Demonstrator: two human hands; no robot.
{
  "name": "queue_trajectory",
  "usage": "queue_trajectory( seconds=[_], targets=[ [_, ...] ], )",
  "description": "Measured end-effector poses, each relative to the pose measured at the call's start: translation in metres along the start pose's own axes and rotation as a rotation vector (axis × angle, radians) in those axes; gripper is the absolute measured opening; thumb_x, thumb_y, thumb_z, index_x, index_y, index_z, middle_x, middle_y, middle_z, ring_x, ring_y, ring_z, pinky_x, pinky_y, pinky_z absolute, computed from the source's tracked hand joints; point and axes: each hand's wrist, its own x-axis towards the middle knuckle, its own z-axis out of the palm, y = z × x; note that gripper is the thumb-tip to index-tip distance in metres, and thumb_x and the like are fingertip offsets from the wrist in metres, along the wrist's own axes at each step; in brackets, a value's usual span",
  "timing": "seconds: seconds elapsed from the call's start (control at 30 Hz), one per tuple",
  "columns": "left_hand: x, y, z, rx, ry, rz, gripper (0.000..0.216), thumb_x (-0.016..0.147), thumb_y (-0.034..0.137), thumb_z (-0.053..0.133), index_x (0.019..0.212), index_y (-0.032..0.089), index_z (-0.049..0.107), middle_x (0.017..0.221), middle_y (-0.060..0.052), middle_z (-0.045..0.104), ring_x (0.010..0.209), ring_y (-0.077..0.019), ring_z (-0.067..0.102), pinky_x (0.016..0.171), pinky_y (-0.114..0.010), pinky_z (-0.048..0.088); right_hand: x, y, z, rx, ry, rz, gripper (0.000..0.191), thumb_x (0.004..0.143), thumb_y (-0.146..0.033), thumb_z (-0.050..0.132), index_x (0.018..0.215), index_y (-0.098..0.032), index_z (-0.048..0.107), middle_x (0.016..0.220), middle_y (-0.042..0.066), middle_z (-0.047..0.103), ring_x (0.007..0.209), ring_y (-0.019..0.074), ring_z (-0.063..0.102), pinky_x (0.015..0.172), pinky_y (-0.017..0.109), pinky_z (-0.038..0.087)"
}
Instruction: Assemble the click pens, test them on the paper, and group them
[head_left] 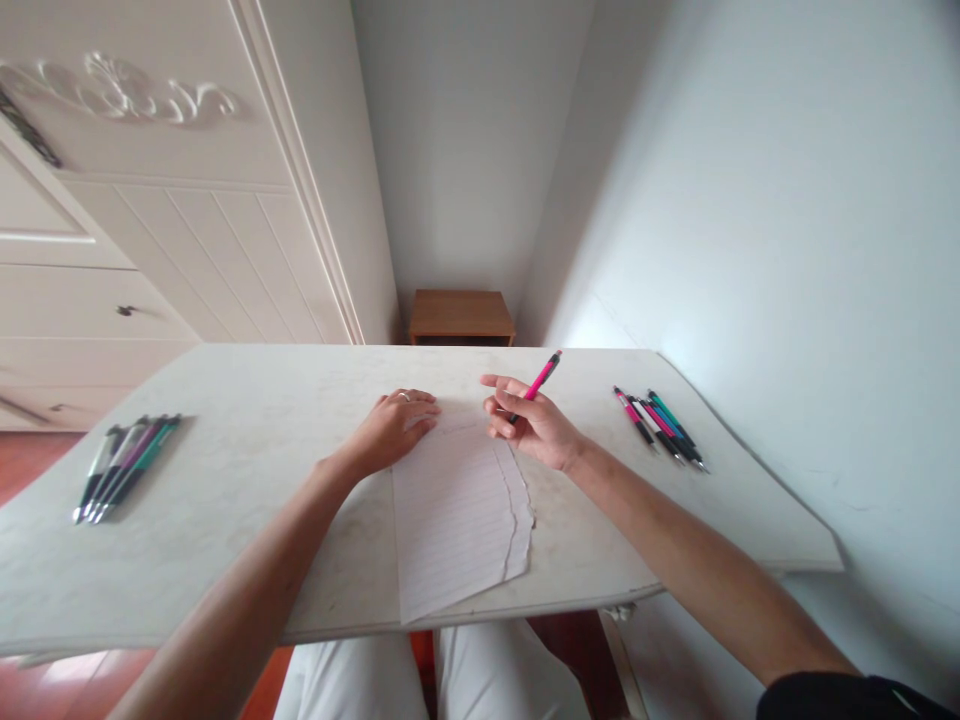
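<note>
My right hand [529, 420] holds a pink pen [541, 376] between its fingers, tip down, just above the top right corner of some lined paper sheets [457, 510]. The sheets lie in the middle of the white table [247, 470] and have a torn right edge. My left hand [394, 425], with a ring on one finger, rests with curled fingers on the top left corner of the sheets, pressing them down.
Several pens [127, 465] lie in a bundle at the table's left. Several more pens [660, 425] lie at the right, near the wall. A small wooden stool [461, 315] stands beyond the table. A white cabinet [150, 230] is at the left.
</note>
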Motion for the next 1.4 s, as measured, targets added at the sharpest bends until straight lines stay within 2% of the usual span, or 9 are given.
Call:
queue_trajectory(
  seconds=[0.1, 0.27, 0.43, 0.6, 0.73, 0.93, 1.1, 1.27, 1.4],
  targets=[
    [0.0, -0.001, 0.0, 0.0, 0.002, 0.004, 0.028, 0.092, 0.033, 0.052, 0.106, 0.023, 0.074, 0.117, -0.009, 0.07, 0.11, -0.027, 0.063, 0.1, -0.046, 0.047, -0.002, -0.003, 0.002, 0.018, -0.029, -0.009, 0.032, 0.082, -0.03, 0.073, 0.109, -0.019, 0.06, 0.067, -0.007, 0.054, 0.043, 0.0019, 0.034, 0.049, 0.02, 0.034],
    [0.001, -0.002, 0.0, -0.008, -0.017, 0.006, 0.029, 0.093, 0.034, 0.051, 0.106, 0.022, 0.074, 0.116, -0.009, 0.071, 0.111, -0.0268, 0.062, 0.1, -0.046, 0.047, -0.004, -0.004, 0.003, -0.007, -0.089, 0.021, 0.031, 0.08, -0.031, 0.074, 0.106, -0.019, 0.062, 0.076, -0.003, 0.055, 0.053, 0.0054, 0.045, 0.052, 0.021, 0.034],
    [0.001, -0.003, 0.0, -0.013, -0.014, 0.006, 0.03, 0.092, 0.036, 0.051, 0.105, 0.023, 0.074, 0.117, -0.009, 0.07, 0.11, -0.027, 0.062, 0.099, -0.046, 0.047, 0.0, 0.001, 0.002, 0.067, -0.096, 0.066, 0.03, 0.084, -0.044, 0.069, 0.095, -0.017, 0.063, 0.067, -0.005, 0.048, 0.048, 0.0055, 0.036, 0.048, 0.022, 0.028],
    [0.002, -0.003, -0.001, -0.071, -0.013, -0.025, 0.032, 0.092, 0.04, 0.05, 0.102, 0.022, 0.075, 0.116, -0.009, 0.07, 0.109, -0.0266, 0.063, 0.099, -0.045, 0.048, -0.002, -0.009, 0.001, 0.216, -0.059, -0.107, 0.045, 0.089, -0.062, 0.053, 0.078, -0.019, 0.063, 0.052, -0.007, 0.031, 0.044, 0.0083, 0.022, 0.046, 0.024, 0.022],
    [0.002, -0.002, 0.0, -0.12, -0.014, -0.067, 0.033, 0.09, 0.043, 0.052, 0.102, 0.023, 0.075, 0.117, -0.008, 0.069, 0.109, -0.0265, 0.062, 0.1, -0.045, 0.047, -0.008, -0.02, -0.001, 0.236, -0.105, -0.199, 0.067, 0.087, -0.074, 0.039, 0.05, -0.02, 0.047, 0.043, -0.006, 0.023, 0.044, 0.0094, 0.02, 0.05, 0.026, 0.027],
    [0.0, 0.002, 0.003, -0.083, -0.015, -0.1, 0.031, 0.089, 0.045, 0.054, 0.103, 0.027, 0.075, 0.12, -0.007, 0.066, 0.115, -0.0272, 0.058, 0.104, -0.048, 0.041, -0.013, -0.026, -0.002, 0.225, -0.138, -0.188, 0.068, 0.087, -0.07, 0.041, 0.042, -0.019, 0.033, 0.039, -0.006, 0.022, 0.041, 0.009, 0.021, 0.054, 0.029, 0.031],
    [0.0, 0.008, 0.003, -0.043, -0.007, -0.124, 0.031, 0.09, 0.045, 0.052, 0.103, 0.028, 0.075, 0.12, -0.007, 0.065, 0.114, -0.0278, 0.057, 0.104, -0.05, 0.04, -0.015, -0.029, 0.0, 0.199, -0.06, -0.217, 0.062, 0.086, -0.067, 0.041, 0.046, -0.021, 0.041, 0.038, -0.008, 0.018, 0.04, 0.0083, 0.014, 0.053, 0.029, 0.03],
    [0.001, 0.015, 0.004, -0.009, 0.004, -0.152, 0.03, 0.09, 0.045, 0.052, 0.103, 0.029, 0.075, 0.12, -0.008, 0.065, 0.113, -0.0292, 0.058, 0.101, -0.05, 0.041, -0.014, -0.03, -0.002, 0.095, 0.155, -0.241, 0.062, 0.082, -0.08, 0.037, 0.058, -0.025, 0.054, 0.04, -0.009, 0.017, 0.041, 0.0101, 0.013, 0.053, 0.03, 0.03],
    [0.001, 0.018, 0.003, -0.003, 0.024, -0.143, 0.03, 0.09, 0.043, 0.052, 0.102, 0.027, 0.075, 0.119, -0.008, 0.066, 0.112, -0.029, 0.058, 0.1, -0.05, 0.041, -0.011, -0.028, -0.003, 0.001, 0.215, -0.283, 0.063, 0.08, -0.083, 0.036, 0.065, -0.027, 0.061, 0.041, -0.009, 0.016, 0.041, 0.0102, 0.012, 0.052, 0.03, 0.031]
  ],
)
